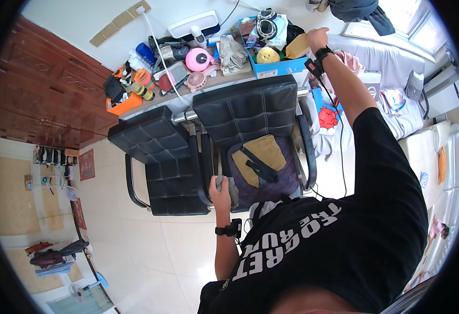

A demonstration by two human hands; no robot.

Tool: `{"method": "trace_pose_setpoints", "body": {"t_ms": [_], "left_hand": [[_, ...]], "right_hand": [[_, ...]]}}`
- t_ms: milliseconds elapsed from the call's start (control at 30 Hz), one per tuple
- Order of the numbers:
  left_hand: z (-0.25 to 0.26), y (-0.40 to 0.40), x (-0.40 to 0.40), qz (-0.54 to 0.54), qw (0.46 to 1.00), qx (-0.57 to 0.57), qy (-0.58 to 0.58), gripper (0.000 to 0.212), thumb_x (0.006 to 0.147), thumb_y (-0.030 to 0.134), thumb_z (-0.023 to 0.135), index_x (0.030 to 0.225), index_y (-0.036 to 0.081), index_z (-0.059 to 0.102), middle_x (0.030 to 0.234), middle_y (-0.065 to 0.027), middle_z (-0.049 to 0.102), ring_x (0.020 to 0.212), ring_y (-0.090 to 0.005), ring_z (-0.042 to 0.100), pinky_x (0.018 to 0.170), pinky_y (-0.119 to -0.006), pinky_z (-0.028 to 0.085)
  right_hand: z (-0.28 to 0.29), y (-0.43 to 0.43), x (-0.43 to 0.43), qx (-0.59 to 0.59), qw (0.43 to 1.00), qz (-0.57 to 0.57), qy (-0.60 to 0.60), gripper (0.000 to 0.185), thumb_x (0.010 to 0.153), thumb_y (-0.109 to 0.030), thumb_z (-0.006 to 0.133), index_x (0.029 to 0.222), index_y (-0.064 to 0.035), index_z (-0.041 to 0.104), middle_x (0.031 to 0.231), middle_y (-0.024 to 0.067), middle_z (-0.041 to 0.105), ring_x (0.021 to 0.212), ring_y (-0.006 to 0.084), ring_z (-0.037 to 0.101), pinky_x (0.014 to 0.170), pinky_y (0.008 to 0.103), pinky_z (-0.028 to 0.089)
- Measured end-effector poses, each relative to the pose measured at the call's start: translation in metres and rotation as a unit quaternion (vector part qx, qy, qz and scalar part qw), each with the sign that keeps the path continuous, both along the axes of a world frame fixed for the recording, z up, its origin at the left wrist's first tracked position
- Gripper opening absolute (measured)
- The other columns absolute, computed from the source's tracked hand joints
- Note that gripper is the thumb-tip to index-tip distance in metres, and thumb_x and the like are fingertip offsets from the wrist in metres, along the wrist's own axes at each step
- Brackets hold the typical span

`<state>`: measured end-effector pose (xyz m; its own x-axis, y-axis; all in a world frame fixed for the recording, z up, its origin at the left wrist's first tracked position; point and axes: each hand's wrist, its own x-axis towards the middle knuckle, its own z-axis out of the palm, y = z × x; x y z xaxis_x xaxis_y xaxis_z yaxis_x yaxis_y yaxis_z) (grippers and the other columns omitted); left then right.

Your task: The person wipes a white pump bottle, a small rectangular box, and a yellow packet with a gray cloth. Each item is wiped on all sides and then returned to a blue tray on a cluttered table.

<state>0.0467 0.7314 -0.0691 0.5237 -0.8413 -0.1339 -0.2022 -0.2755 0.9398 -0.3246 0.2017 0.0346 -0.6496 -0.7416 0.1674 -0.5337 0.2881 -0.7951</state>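
Observation:
My left hand (220,193) is closed around a crumpled grey cloth (233,193), beside the front of a black padded armchair (247,104). On that chair's purple seat cushion (288,188) lies a folded khaki fabric item (270,153) with a black strap (258,163) across it. Stretched far out, my right hand (318,39) is shut on the edge of a flat tan piece (297,47) at the right end of a blue box (278,68). In that box are goggles (266,24) and a yellow plush toy (268,55). My right fingertips are partly hidden.
A second black armchair (170,172) stands at left. Behind the chairs, a crowded ledge holds work gloves (232,53), a pink fan (197,81), an orange box (125,104) and a white cable (160,55). A sofa with a pale cover (394,55) is at right. A black cable (342,145) hangs from my right wrist.

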Motion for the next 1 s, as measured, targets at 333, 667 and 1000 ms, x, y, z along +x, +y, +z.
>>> {"method": "trace_pose_setpoints", "body": {"t_ms": [333,667,1000], "left_hand": [[-0.002,-0.005,-0.009,0.015,1.000,0.005,-0.008,0.018,0.101,0.019,0.063,0.097,0.002,0.059,0.082,-0.0046,0.060,0.079,-0.0117,0.054,0.073,-0.031,0.047],[-0.019,-0.002,-0.006,0.030,0.998,0.038,0.046,0.024,0.101,0.025,0.065,0.101,0.001,0.060,0.088,-0.0071,0.065,0.080,-0.0159,0.059,0.075,-0.033,0.050],[-0.022,-0.008,-0.005,0.016,0.995,0.055,0.084,0.023,0.100,0.023,0.066,0.101,0.001,0.061,0.086,-0.0074,0.065,0.079,-0.0165,0.059,0.075,-0.033,0.050]], "right_hand": [[0.022,0.005,0.030,-0.081,0.988,0.069,0.115,0.049,0.095,-0.022,0.056,0.140,-0.0070,0.045,0.103,0.0298,0.072,0.098,0.0481,0.070,0.087,0.0538,0.055],[-0.021,0.006,0.032,-0.090,0.977,0.185,0.046,0.103,0.083,-0.056,0.080,0.152,-0.0010,0.028,0.119,0.0304,0.070,0.114,0.0457,0.067,0.100,0.0463,0.052],[-0.026,0.016,-0.018,0.212,0.902,0.348,-0.141,0.092,0.073,-0.071,0.081,0.130,-0.0022,0.058,0.090,0.0035,0.061,0.063,0.0139,0.060,0.048,0.0297,0.044]]}}
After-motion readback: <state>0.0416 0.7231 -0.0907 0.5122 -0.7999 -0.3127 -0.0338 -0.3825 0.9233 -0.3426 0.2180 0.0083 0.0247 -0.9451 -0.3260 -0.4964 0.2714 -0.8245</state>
